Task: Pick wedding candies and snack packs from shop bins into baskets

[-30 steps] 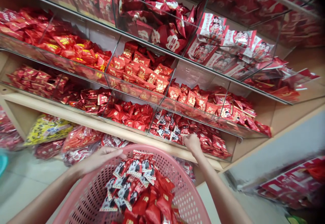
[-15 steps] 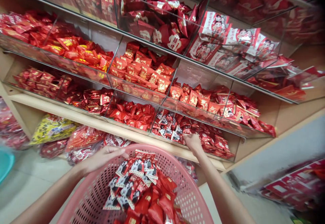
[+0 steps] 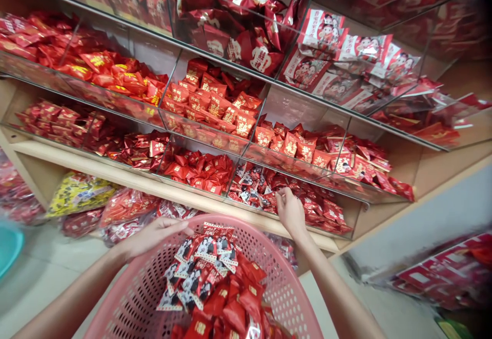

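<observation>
Basket [image 3: 286, 264] and bin [image 3: 351, 211] hold red packets [image 3: 232, 311]; left hand [image 3: 151, 235] clasps basket; right hand [image 3: 291, 212], grip unclear, has risen slightly.

Soft light glints on the maroon packets [image 3: 248, 1]; the right side blurs, its upper corner black.

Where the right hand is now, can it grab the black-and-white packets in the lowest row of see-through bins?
Probably yes. The right hand has its fingers close beside the black-and-white packets, and nothing visible stands between them.
</observation>
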`<state>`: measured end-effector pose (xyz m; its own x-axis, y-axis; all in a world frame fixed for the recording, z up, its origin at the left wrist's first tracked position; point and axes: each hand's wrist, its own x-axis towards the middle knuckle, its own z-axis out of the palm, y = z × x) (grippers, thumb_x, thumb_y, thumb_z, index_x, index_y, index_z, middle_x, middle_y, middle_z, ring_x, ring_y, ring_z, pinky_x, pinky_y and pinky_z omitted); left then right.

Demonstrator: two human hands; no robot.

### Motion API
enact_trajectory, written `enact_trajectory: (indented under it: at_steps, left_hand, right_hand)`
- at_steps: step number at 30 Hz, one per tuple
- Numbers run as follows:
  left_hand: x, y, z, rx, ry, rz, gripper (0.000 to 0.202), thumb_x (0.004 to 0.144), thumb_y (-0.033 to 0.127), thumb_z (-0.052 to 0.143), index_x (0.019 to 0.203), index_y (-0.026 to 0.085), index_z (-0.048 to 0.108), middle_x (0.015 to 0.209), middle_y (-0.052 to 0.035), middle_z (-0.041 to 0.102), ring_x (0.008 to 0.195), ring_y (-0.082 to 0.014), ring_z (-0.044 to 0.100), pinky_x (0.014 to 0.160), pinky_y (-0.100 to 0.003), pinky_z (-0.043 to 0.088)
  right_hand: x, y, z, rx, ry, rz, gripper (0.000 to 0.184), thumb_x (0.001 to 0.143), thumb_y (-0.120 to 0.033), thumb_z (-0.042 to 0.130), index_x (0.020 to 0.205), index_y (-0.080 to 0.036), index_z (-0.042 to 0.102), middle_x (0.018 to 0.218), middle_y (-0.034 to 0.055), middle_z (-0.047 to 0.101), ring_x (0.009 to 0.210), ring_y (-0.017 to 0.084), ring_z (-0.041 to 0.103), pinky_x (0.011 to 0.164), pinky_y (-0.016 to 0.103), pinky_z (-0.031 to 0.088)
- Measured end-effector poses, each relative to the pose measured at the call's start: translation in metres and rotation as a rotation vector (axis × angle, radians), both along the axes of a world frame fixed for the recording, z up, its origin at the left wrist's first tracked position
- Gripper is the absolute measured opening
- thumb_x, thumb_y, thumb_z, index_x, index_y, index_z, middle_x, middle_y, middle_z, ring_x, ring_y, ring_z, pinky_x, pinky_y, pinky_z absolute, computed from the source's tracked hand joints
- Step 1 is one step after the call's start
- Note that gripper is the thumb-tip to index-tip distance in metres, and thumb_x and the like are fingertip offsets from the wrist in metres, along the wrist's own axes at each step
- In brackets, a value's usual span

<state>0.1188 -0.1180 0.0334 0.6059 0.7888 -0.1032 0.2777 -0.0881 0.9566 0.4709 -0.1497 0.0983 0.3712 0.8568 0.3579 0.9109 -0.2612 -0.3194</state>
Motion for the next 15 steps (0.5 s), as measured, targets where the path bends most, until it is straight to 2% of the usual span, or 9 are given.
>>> enact_trajectory:
  at_steps: [3,5,8,11,13,15]
  left_hand:
    - [0.0,0.001,-0.001,0.0,0.013,-0.007,0.041,0.083,0.055,0.05,0.095,0.024,0.075,0.11,-0.0019,0.071,0.105,-0.0235,0.062,0.101,-0.033,0.039]
    - [0.0,0.002,-0.001,-0.008,0.016,-0.013,0.042,0.083,0.055,0.05,0.095,0.024,0.075,0.109,-0.002,0.071,0.105,-0.0238,0.062,0.1,-0.033,0.04]
    - [-0.001,0.002,-0.003,-0.014,0.006,-0.019,0.04,0.084,0.054,0.05,0.096,0.024,0.074,0.11,-0.0017,0.071,0.105,-0.0234,0.062,0.101,-0.034,0.039]
    - [-0.002,0.002,-0.006,0.003,-0.011,-0.03,0.039,0.084,0.053,0.05,0.095,0.025,0.074,0.11,-0.002,0.071,0.105,-0.0229,0.062,0.102,-0.035,0.038]
    - [-0.002,0.003,-0.006,0.023,-0.003,-0.034,0.04,0.085,0.053,0.049,0.095,0.025,0.074,0.11,-0.0026,0.071,0.106,-0.0231,0.061,0.102,-0.035,0.038]
    - [-0.003,0.003,-0.006,0.036,0.01,-0.03,0.04,0.084,0.054,0.049,0.096,0.025,0.074,0.109,-0.0023,0.071,0.106,-0.0233,0.061,0.103,-0.036,0.038]
  right_hand:
    - [-0.015,-0.017,0.015,0.089,-0.125,0.056,0.022,0.094,-0.029,0.034,0.098,-0.02,0.053,0.083,0.0055,0.063,0.067,0.016,0.053,0.058,0.026,0.028]
    - [-0.023,-0.03,0.022,0.178,-0.18,0.124,0.023,0.094,-0.03,0.032,0.096,-0.02,0.053,0.09,0.0071,0.06,0.075,0.018,0.052,0.064,0.028,0.032]
    - [-0.033,-0.049,0.027,0.245,-0.104,0.323,0.021,0.093,-0.033,0.035,0.09,-0.02,0.052,0.098,0.0082,0.055,0.09,0.021,0.049,0.078,0.032,0.035]
    - [-0.045,-0.066,0.022,0.114,0.271,0.557,0.021,0.094,-0.036,0.035,0.088,-0.021,0.047,0.088,0.0033,0.053,0.082,0.017,0.049,0.076,0.029,0.038]
    - [-0.053,-0.076,0.012,-0.033,0.505,0.65,0.022,0.094,-0.04,0.034,0.087,-0.021,0.045,0.076,-0.0012,0.048,0.07,0.014,0.045,0.067,0.026,0.038]
    - [-0.061,-0.084,-0.002,-0.17,0.611,0.712,0.024,0.094,-0.042,0.036,0.086,-0.021,0.044,0.071,-0.0034,0.042,0.064,0.012,0.04,0.062,0.024,0.036]
